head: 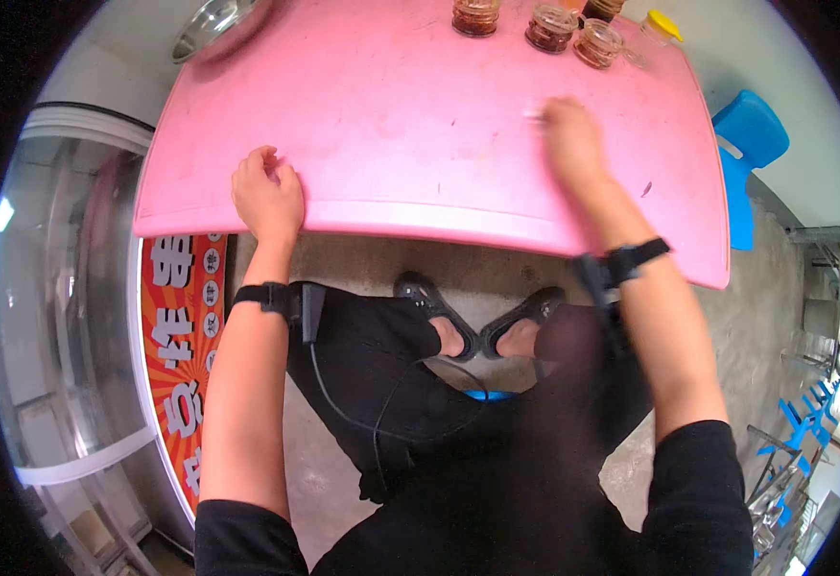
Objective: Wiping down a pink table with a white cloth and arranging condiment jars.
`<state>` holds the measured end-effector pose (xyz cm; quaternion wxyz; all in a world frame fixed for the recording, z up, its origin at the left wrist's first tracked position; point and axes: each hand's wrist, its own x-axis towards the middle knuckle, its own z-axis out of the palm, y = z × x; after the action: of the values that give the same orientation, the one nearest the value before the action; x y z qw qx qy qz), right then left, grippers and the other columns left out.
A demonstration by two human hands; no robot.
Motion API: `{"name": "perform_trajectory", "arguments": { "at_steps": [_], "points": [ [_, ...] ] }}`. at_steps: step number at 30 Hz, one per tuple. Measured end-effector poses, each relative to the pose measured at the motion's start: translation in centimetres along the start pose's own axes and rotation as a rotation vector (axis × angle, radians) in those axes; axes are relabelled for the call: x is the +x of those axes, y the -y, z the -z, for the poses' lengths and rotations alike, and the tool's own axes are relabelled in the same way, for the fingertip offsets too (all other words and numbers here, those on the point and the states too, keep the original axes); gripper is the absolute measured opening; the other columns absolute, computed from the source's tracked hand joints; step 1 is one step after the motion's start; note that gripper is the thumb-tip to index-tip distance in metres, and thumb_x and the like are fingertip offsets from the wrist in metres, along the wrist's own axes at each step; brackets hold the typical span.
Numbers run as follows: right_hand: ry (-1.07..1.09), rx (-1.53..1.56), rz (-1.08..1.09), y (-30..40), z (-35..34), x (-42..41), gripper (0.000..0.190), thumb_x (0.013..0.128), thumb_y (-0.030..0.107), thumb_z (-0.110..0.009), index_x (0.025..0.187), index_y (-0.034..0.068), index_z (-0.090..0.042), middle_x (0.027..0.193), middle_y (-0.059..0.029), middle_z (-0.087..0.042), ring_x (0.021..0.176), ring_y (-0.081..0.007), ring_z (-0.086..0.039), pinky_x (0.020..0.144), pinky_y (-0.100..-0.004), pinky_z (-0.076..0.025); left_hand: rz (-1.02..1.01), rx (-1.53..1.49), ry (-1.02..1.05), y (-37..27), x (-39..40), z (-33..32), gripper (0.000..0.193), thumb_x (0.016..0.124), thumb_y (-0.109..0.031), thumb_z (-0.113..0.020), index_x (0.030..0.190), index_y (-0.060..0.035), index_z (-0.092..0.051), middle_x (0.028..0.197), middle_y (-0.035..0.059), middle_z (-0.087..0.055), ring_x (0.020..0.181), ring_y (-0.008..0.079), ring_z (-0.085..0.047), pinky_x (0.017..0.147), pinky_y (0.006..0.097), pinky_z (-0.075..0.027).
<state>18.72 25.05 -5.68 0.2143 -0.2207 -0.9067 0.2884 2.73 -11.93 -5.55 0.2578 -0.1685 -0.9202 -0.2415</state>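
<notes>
My left hand rests on the near edge of a pink table, its fingers loosely curled and its thumb apart, with nothing seen in it. Over the right part of the tabletop is my right hand, blurred by motion. A small white thing shows at its bent fingertips; the blur hides what it is. Beyond that hand stand glass jars with dark reddish-brown contents, among them one jar near the far edge and another jar beside it. Both wrists wear black straps with devices.
A steel bowl sits at the far left corner. A yellow-lidded jar stands far right. A blue chair adjoins the table's right side. On the left are a glass-fronted cabinet and a red printed banner bearing writing.
</notes>
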Motion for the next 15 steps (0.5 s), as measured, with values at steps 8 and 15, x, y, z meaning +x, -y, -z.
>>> {"name": "perform_trajectory", "arguments": {
  "at_steps": [8, 15],
  "points": [
    [-0.235, -0.564, -0.227, -19.1, 16.5, -2.4, 0.024, 0.084, 0.021, -0.061, 0.094, 0.001, -0.071, 0.088, -0.0219, -0.071, 0.083, -0.0358, -0.069, 0.074, -0.0463, -0.051, -0.016, -0.102, -0.048, 0.9, 0.0, -1.0, 0.023, 0.077, -0.012, -0.062, 0.099, -0.0068, -0.067, 0.093, 0.0104, -0.068, 0.092, 0.0317, -0.062, 0.086, 0.0443, -0.048],
    [-0.067, -0.058, 0.044, 3.1, -2.5, -2.5, 0.017, 0.088, 0.01, -0.054, 0.093, 0.0, -0.067, 0.098, -0.0234, -0.065, 0.097, -0.0389, -0.062, 0.086, -0.048, -0.048, 0.037, -0.049, -0.086, 0.5, -0.1, -0.3, 0.022, 0.078, -0.011, -0.06, 0.098, -0.006, -0.066, 0.094, 0.0109, -0.069, 0.096, 0.0318, -0.061, 0.087, 0.0443, -0.048]
  ]
}}
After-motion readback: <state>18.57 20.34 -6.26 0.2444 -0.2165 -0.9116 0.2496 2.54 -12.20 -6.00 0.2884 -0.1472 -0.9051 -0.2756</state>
